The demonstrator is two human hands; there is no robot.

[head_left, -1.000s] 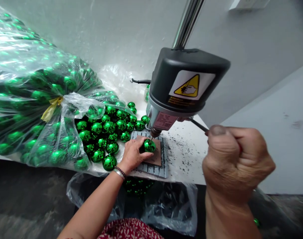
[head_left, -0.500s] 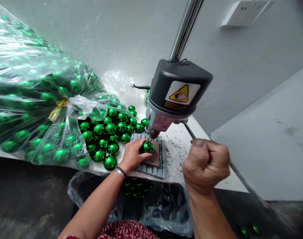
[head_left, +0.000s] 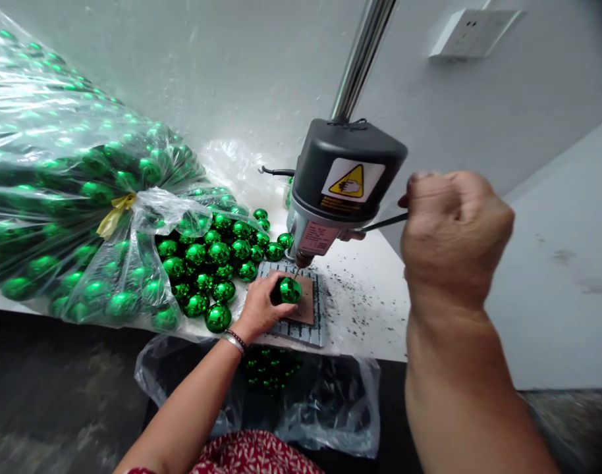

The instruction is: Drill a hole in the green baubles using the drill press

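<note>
My left hand (head_left: 262,304) grips a shiny green ball (head_left: 290,290) between thumb and fingers, on a brown pad (head_left: 305,309) over the slotted metal base (head_left: 281,336). Right above the ball is the thin bit of a bench drill press (head_left: 350,178); I cannot tell whether its tip touches the ball. My right hand (head_left: 454,237) is closed in a fist round the end of the drill's feed lever (head_left: 387,222), raised to the right of the motor housing. The lever's grip is mostly hidden inside the fist.
Loose green balls (head_left: 218,253) spill from a large clear plastic bag (head_left: 83,197) tied with yellow ribbon (head_left: 116,216) on the left. Dark shavings lie on the white tabletop (head_left: 365,303). Below the front edge, a plastic-lined container (head_left: 330,421) holds more green balls. A socket (head_left: 473,33) is on the wall.
My right hand has moved up and to the right, raising the lever. The bit sits slightly higher over the ball. My left hand keeps holding the ball in place.
</note>
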